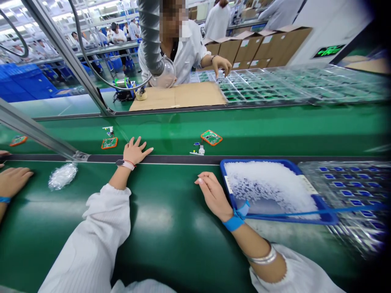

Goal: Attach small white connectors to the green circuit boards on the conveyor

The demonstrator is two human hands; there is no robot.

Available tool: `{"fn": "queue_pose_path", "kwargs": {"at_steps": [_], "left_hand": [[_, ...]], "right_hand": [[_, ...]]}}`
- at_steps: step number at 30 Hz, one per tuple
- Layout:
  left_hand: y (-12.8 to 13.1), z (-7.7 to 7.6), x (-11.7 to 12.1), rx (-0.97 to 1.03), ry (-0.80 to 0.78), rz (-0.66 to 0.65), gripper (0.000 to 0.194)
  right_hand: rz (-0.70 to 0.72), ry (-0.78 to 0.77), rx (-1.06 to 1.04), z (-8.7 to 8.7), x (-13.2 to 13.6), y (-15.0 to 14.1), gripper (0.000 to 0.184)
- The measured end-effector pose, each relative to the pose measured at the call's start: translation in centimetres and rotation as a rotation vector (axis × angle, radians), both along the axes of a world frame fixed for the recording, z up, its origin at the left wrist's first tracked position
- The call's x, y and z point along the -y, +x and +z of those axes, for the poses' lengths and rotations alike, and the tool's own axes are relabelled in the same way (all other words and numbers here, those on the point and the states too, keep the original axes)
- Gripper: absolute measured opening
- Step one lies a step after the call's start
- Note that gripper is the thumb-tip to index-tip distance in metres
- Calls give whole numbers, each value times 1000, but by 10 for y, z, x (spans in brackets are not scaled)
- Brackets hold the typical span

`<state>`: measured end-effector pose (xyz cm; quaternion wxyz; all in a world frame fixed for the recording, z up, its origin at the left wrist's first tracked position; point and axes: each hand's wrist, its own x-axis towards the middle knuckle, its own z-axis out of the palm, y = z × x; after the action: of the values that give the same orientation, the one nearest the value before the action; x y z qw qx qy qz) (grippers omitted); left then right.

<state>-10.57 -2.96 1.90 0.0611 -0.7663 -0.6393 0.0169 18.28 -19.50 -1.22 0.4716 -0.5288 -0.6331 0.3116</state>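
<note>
My left hand (134,152) rests with fingers spread at the near edge of the green belt (165,140). Just left of it lies an orange-rimmed green circuit board (109,143) with a small white part (109,129) wired beside it. My right hand (213,194), wearing a blue wrist strap (234,221), hovers over the green bench, thumb and fingertips pinched together. What they hold, if anything, is too small to tell. Beside that hand stands a blue tray (328,217) of small white pieces (262,175). Beyond it, on the belt, lies another circuit board (211,137) with a white part (201,150).
Clear plastic trays with blue parts (345,185) lie at the right. A crumpled clear bag (62,176) and a co-worker's hand (14,181) are at the left. Metal posts (39,130) cross the left side. Across the belt, a person's hand (221,65) reaches over trays (259,87).
</note>
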Motion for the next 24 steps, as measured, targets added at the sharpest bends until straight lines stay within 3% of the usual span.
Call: {"fn": "queue_pose_path", "kwargs": {"at_steps": [3, 9, 16, 20, 24], "left_hand": [[-1, -5, -22, 80, -27, 56, 67], [-31, -3, -62, 601, 4, 94, 52], [-70, 5, -60, 895, 249, 157, 56], [-41, 4, -56, 948, 293, 158, 43], [45, 0, -37, 843, 185, 9, 49]], "right_hand": [[-3, 6, -1, 0, 0, 0, 34], [-10, 8, -1, 0, -1, 0, 34], [13, 11, 1, 0, -1, 0, 35], [17, 6, 12, 3, 0, -1, 35], [22, 7, 22, 4, 0, -2, 33]]}}
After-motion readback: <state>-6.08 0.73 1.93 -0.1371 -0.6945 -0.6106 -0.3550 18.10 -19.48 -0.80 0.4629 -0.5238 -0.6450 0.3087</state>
